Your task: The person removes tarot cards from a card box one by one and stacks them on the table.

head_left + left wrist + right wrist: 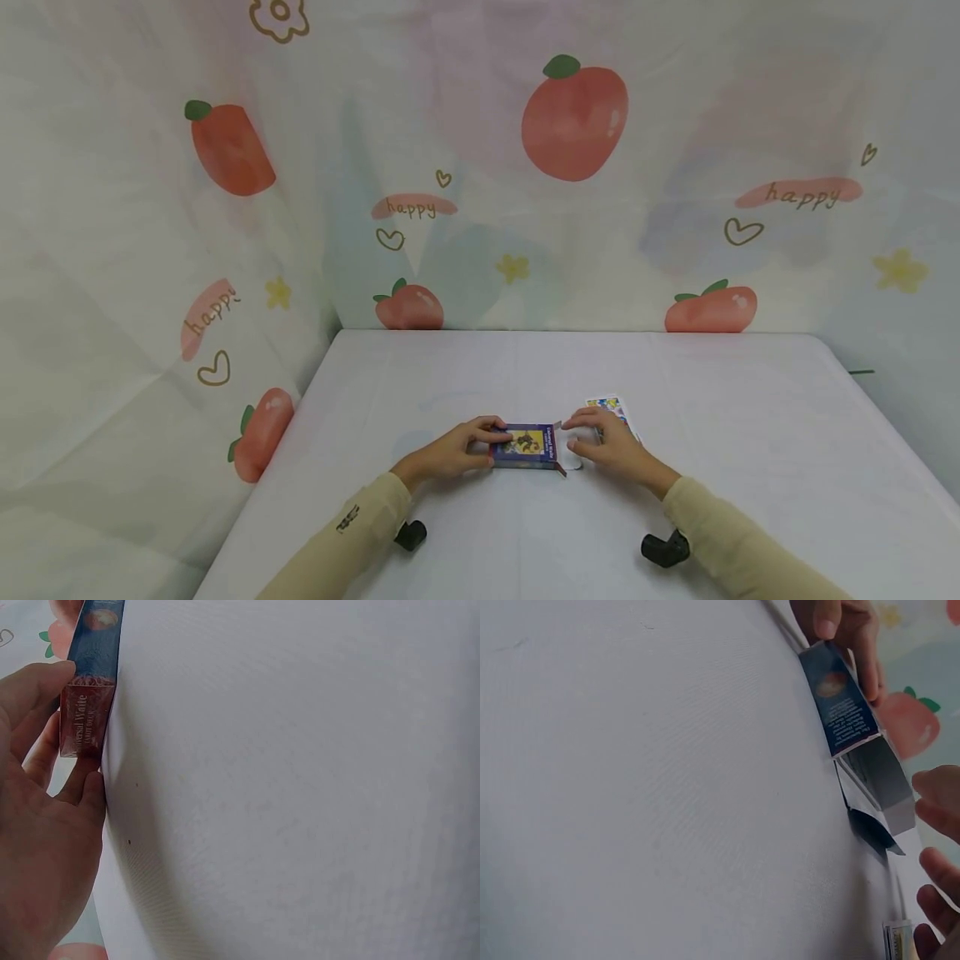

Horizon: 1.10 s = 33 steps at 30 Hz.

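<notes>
A blue tarot deck box [525, 443] with a yellow picture lies flat on the table. Its right end is open, with the flap [868, 829] sticking out and the grey inside showing. My left hand [453, 450] grips the box's closed end [86, 724], which reads "Waite Tarot Deck". Beside the open end, my right hand [618, 450] has its fingers spread and slightly bent, fingertips close to the flaps. Partly hidden behind that hand is a stack of colourful cards [609, 405], whose edge [898, 941] also shows low in the right wrist view.
A white cloth covers the table [517, 533]. Printed curtain walls [480, 283] with fruit and "happy" lettering stand at the back and left. Black wrist mounts [665, 550] hang under both light sleeves.
</notes>
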Each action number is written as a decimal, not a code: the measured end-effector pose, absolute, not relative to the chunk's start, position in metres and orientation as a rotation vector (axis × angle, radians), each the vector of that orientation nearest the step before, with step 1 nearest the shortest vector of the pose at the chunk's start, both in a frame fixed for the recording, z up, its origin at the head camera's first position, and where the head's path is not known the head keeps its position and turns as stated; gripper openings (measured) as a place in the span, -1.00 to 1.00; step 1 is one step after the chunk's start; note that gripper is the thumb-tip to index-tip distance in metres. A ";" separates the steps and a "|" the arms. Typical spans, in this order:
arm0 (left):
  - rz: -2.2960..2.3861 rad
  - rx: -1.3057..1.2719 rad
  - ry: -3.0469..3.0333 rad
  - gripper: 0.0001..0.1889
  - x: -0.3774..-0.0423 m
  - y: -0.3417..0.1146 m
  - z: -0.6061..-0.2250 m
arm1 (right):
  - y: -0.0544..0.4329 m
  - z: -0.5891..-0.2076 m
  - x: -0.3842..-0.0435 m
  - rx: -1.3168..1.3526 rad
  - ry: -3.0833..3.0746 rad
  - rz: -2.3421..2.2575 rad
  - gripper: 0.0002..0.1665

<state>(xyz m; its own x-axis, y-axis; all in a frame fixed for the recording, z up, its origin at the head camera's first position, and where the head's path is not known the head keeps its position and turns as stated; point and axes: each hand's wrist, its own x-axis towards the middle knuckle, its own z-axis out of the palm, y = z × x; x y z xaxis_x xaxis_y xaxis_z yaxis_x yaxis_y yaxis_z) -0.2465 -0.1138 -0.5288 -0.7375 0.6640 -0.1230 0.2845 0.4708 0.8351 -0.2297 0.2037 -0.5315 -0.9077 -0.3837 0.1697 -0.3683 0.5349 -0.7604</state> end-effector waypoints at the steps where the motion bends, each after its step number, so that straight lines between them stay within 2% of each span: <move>1: 1.182 0.786 2.289 -0.50 -0.246 -0.114 -0.529 | 0.202 -0.532 -0.230 -0.681 2.758 -1.333 -0.77; 6: 1.182 0.775 2.292 -0.51 -0.246 -0.113 -0.528 | 0.197 -0.535 -0.229 -0.654 2.813 -1.253 -0.75; 18: 1.184 0.798 2.292 -0.49 -0.246 -0.114 -0.531 | 0.185 -0.529 -0.227 -0.605 2.867 -1.059 -0.55; 33: 1.185 0.796 2.283 -0.49 -0.246 -0.115 -0.530 | 0.180 -0.537 -0.232 -0.555 2.860 -1.002 -0.52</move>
